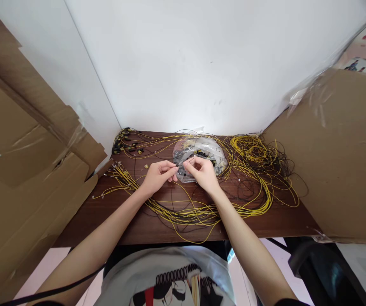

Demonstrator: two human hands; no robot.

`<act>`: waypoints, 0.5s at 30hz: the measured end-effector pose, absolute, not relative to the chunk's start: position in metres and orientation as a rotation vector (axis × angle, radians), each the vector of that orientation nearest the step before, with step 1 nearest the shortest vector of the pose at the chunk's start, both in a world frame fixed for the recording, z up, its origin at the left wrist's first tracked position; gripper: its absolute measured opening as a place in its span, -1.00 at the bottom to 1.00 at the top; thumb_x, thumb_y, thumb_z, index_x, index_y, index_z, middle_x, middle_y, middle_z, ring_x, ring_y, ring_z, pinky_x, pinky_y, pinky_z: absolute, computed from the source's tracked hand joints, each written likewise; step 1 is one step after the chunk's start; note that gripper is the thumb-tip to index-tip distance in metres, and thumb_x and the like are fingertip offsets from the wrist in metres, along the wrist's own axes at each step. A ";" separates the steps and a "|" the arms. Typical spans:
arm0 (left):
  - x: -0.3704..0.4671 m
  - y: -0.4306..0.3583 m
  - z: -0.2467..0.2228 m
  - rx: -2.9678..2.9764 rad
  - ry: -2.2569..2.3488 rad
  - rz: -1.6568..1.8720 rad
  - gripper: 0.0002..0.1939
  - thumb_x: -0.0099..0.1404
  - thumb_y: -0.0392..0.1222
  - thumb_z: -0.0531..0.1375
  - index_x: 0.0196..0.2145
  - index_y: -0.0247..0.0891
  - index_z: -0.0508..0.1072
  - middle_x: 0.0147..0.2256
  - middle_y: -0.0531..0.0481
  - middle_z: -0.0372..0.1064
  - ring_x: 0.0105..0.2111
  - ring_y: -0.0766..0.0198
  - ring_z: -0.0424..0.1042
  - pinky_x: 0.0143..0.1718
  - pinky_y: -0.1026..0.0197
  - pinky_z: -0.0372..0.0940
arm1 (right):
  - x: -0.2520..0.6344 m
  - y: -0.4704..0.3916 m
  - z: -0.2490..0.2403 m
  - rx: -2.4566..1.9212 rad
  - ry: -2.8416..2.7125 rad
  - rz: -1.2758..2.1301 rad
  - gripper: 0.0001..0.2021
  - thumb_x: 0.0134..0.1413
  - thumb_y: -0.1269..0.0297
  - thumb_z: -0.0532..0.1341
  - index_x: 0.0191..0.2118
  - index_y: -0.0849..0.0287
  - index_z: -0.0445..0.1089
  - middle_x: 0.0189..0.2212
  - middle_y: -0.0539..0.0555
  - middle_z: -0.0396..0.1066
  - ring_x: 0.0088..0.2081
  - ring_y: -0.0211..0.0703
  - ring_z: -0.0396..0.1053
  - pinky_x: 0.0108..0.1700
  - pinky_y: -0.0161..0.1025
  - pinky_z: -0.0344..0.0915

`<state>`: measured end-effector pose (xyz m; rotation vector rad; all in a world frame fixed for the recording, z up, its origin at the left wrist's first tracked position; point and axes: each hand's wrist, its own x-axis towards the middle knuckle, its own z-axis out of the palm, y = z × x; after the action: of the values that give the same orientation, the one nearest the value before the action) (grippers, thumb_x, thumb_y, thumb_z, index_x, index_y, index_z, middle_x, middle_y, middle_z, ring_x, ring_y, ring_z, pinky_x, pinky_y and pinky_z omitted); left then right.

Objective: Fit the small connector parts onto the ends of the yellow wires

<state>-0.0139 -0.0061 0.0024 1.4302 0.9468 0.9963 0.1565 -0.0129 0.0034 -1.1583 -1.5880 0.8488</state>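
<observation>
Nearest you: the counter (87, 221), its front edge close to your shirt. A long bundle of yellow and black wires (176, 219) bows across it, passing below your forearms.

Beyond that, your left hand (157, 175) and right hand (204, 172), tips facing, a narrow gap between. Each grip is pinched down, thumb to forefinger: left on a small dark piece (177, 166), right on what looks like a thin wire end, too fine to be sure.

Best handled, I judge, with wrists steady, light pressure, both ends aligned before any push. The dark piece sits right at your left fingertips, just short of the right ones.

Behind: clear plastic bag (218, 151) of dark parts; farther, black connectors (124, 137), upper left.
</observation>
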 end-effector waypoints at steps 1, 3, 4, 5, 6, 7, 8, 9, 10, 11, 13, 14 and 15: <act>-0.014 -0.006 0.002 1.428 0.939 0.990 -0.74 0.09 -0.06 0.26 -0.42 -0.35 0.44 -0.62 0.00 0.40 -0.62 0.38 0.29 -0.52 0.30 0.22 | 0.156 -0.013 0.003 -1.158 -1.587 0.849 -0.73 0.05 0.11 0.17 -0.48 0.23 0.39 -0.47 0.05 0.41 -0.47 -0.23 0.30 -0.37 -0.30 0.24; -0.014 -0.007 0.001 1.431 0.922 0.979 -0.74 0.10 -0.06 0.26 -0.42 -0.36 0.43 -0.61 -0.01 0.40 -0.63 0.38 0.29 -0.51 0.29 0.23 | 0.155 -0.013 0.002 -1.154 -1.592 0.853 -0.73 0.05 0.11 0.17 -0.46 0.23 0.40 -0.47 0.06 0.42 -0.47 -0.23 0.30 -0.38 -0.29 0.24; -0.014 -0.007 0.001 1.434 0.915 0.976 -0.74 0.10 -0.06 0.26 -0.42 -0.36 0.43 -0.60 -0.01 0.40 -0.62 0.38 0.29 -0.51 0.29 0.23 | 0.154 -0.013 0.002 -1.150 -1.598 0.856 -0.73 0.05 0.11 0.17 -0.46 0.23 0.40 -0.47 0.06 0.42 -0.47 -0.23 0.31 -0.38 -0.29 0.24; -0.014 -0.007 0.001 1.437 0.909 0.972 -0.74 0.10 -0.07 0.25 -0.41 -0.37 0.42 -0.60 -0.01 0.41 -0.62 0.38 0.29 -0.51 0.29 0.24 | 0.154 -0.013 0.002 -1.146 -1.606 0.857 -0.73 0.05 0.12 0.17 -0.46 0.23 0.41 -0.48 0.06 0.42 -0.48 -0.23 0.31 -0.39 -0.30 0.23; -0.014 -0.007 0.001 1.438 0.904 0.968 -0.74 0.11 -0.07 0.25 -0.41 -0.37 0.42 -0.59 -0.01 0.41 -0.62 0.38 0.30 -0.50 0.29 0.24 | 0.154 -0.013 0.002 -1.142 -1.614 0.854 -0.74 0.05 0.12 0.18 -0.45 0.24 0.41 -0.49 0.05 0.41 -0.48 -0.23 0.30 -0.40 -0.30 0.23; -0.015 -0.007 0.001 1.438 0.900 0.964 -0.74 0.11 -0.07 0.25 -0.40 -0.38 0.42 -0.59 -0.01 0.41 -0.61 0.38 0.30 -0.50 0.30 0.25 | 0.153 -0.013 0.002 -1.138 -1.621 0.849 -0.74 0.05 0.13 0.18 -0.45 0.24 0.42 -0.51 0.04 0.40 -0.50 -0.24 0.29 -0.41 -0.30 0.22; -0.015 -0.007 0.001 1.440 0.899 0.959 -0.74 0.12 -0.08 0.25 -0.40 -0.38 0.42 -0.59 -0.01 0.41 -0.61 0.38 0.30 -0.50 0.30 0.25 | 0.153 -0.014 0.003 -1.134 -1.627 0.843 -0.74 0.05 0.13 0.18 -0.45 0.24 0.42 -0.53 0.03 0.40 -0.50 -0.25 0.28 -0.42 -0.31 0.21; -0.015 -0.007 0.001 1.443 0.900 0.956 -0.74 0.12 -0.08 0.25 -0.40 -0.38 0.43 -0.59 0.00 0.41 -0.61 0.39 0.30 -0.49 0.31 0.25 | 0.153 -0.014 0.003 -1.128 -1.628 0.840 -0.74 0.05 0.14 0.18 -0.45 0.24 0.42 -0.53 0.03 0.40 -0.51 -0.25 0.27 -0.42 -0.31 0.20; -0.015 -0.006 0.001 1.448 0.904 0.956 -0.75 0.12 -0.09 0.24 -0.40 -0.39 0.43 -0.59 0.00 0.40 -0.60 0.39 0.30 -0.49 0.31 0.24 | 0.153 -0.014 0.003 -1.123 -1.626 0.841 -0.74 0.05 0.14 0.18 -0.46 0.24 0.42 -0.53 0.03 0.40 -0.51 -0.25 0.27 -0.43 -0.32 0.20; -0.015 -0.006 0.001 1.454 0.908 0.958 -0.75 0.12 -0.09 0.24 -0.40 -0.39 0.43 -0.59 0.00 0.40 -0.60 0.40 0.30 -0.50 0.32 0.23 | 0.153 -0.014 0.003 -1.117 -1.617 0.847 -0.75 0.04 0.14 0.19 -0.46 0.24 0.42 -0.52 0.03 0.40 -0.51 -0.26 0.27 -0.43 -0.32 0.20; -0.015 -0.005 0.001 1.464 0.919 0.967 -0.75 0.12 -0.09 0.24 -0.40 -0.39 0.43 -0.60 0.01 0.40 -0.60 0.40 0.29 -0.50 0.33 0.22 | 0.152 -0.014 0.003 -1.104 -1.575 0.875 -0.78 0.02 0.15 0.21 -0.43 0.23 0.42 -0.50 0.03 0.41 -0.50 -0.26 0.28 -0.42 -0.32 0.22; -0.015 -0.005 0.001 1.466 0.923 0.971 -0.75 0.12 -0.10 0.24 -0.40 -0.39 0.43 -0.60 0.01 0.40 -0.60 0.41 0.29 -0.50 0.33 0.22 | 0.152 -0.014 0.003 -1.094 -1.540 0.890 -0.79 0.01 0.16 0.23 -0.39 0.23 0.42 -0.50 0.02 0.40 -0.51 -0.26 0.27 -0.42 -0.32 0.22; -0.014 -0.005 0.001 1.465 0.925 0.974 -0.75 0.12 -0.10 0.24 -0.40 -0.39 0.43 -0.60 0.01 0.40 -0.60 0.41 0.29 -0.50 0.33 0.22 | 0.152 -0.014 0.003 -1.082 -1.503 0.904 -0.79 -0.01 0.16 0.24 -0.35 0.22 0.42 -0.52 0.01 0.38 -0.51 -0.26 0.27 -0.42 -0.32 0.23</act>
<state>-0.0144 -0.0049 0.0008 1.4647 0.9254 0.9742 0.1523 -0.0137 0.0028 -1.0817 -1.5027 0.9040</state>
